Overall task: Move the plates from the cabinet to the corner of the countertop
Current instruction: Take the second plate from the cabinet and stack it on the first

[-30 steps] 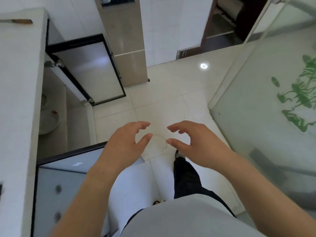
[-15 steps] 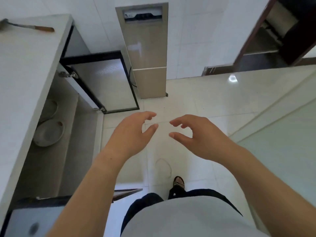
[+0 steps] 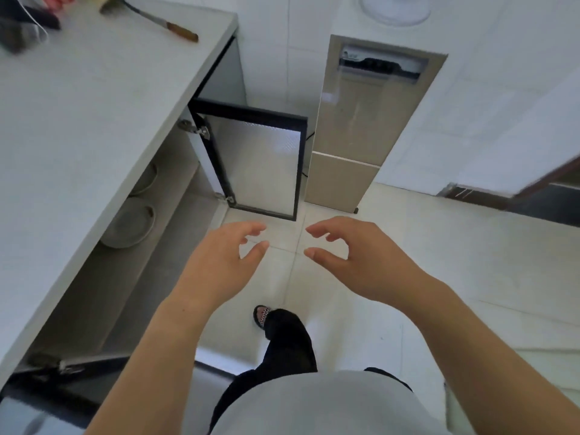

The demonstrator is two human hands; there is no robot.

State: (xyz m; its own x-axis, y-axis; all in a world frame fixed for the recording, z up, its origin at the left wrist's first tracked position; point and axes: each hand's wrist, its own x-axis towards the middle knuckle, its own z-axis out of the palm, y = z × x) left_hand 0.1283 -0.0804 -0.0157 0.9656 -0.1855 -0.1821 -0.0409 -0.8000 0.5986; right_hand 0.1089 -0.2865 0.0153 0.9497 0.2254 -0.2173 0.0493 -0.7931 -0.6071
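— Counting from the left, what is seen on the surface (image 3: 94, 105)?
— One knife (image 3: 177, 29) with a wooden handle is laid near the far edge. Dark items at the far left corner are too blurred to be named.
— And what is kept in the open cabinet (image 3: 150, 277) below it?
— Two are counted, lying flat inside. The nearer plate (image 3: 130, 226) is round, shallow and grey-white, with a brownish mark at its rim. The farther plate (image 3: 147, 179) is half hidden under the surface edge.
— How many doors are swung out?
— Two: a frosted door (image 3: 260, 164) beyond the plates, and a lower door (image 3: 103, 361) seen edge-on.
— And the hands?
— The left hand (image 3: 219, 265) and right hand (image 3: 361, 259) are held over the floor tiles, well apart from both plates. The fingers of each are loosely curled, and nothing is held.
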